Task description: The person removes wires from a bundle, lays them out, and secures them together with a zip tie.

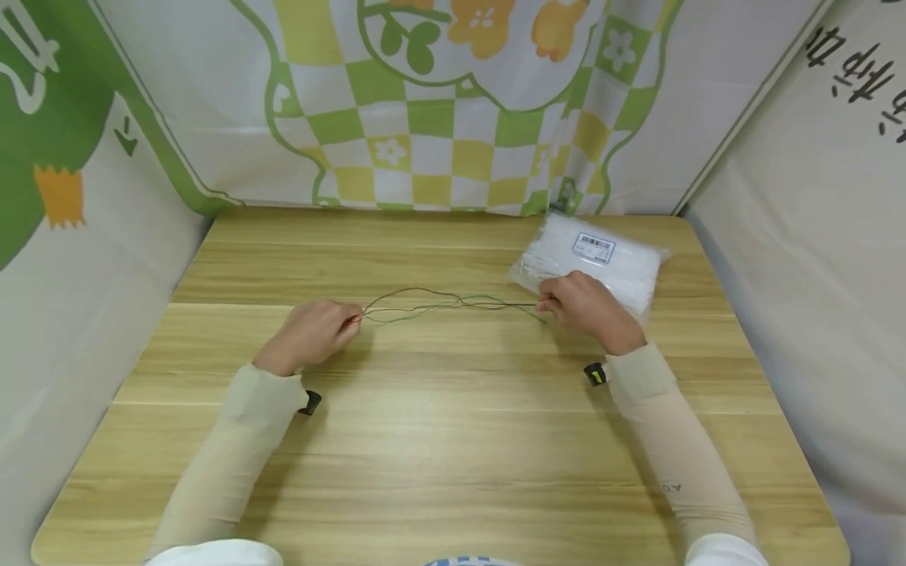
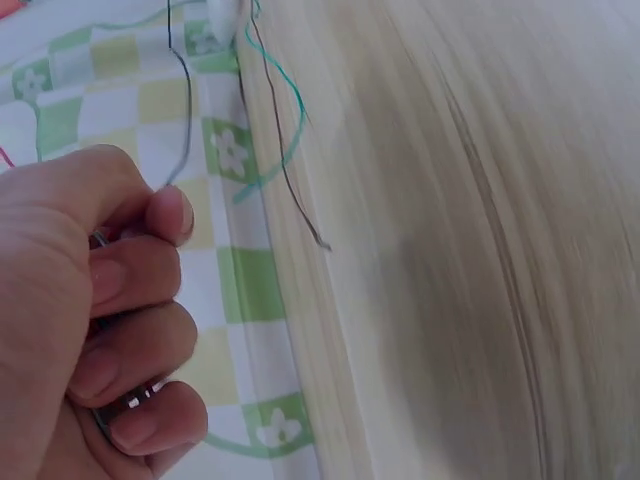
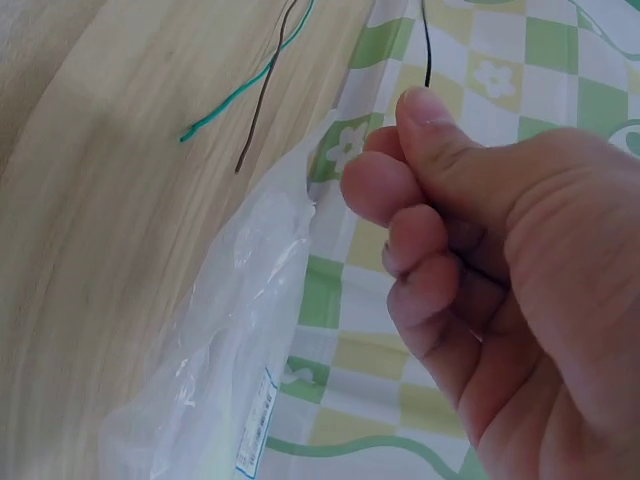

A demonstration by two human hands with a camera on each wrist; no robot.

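Observation:
Thin wires stretch between the two hands above the table. My left hand (image 1: 311, 334) grips the bundled wires at one side, a bit of red wire (image 1: 351, 320) showing at its fingertips. In the left wrist view, something metallic shows between its curled fingers, mostly hidden. My right hand (image 1: 583, 306) pinches the end of the black wire (image 3: 428, 45) between thumb and forefinger. A brown wire (image 1: 410, 289) bows away in an arc, and a green wire (image 1: 403, 319) curves alongside. In the right wrist view, the green and brown ends hang free, apart from the right hand.
A clear plastic bag (image 1: 623, 267) of white strips, with a barcode label (image 1: 593, 248), lies at the back right, partly behind the right hand. The wooden table (image 1: 439, 456) has a patterned curtain (image 1: 432, 126) along its far edge and white fabric walls at both sides.

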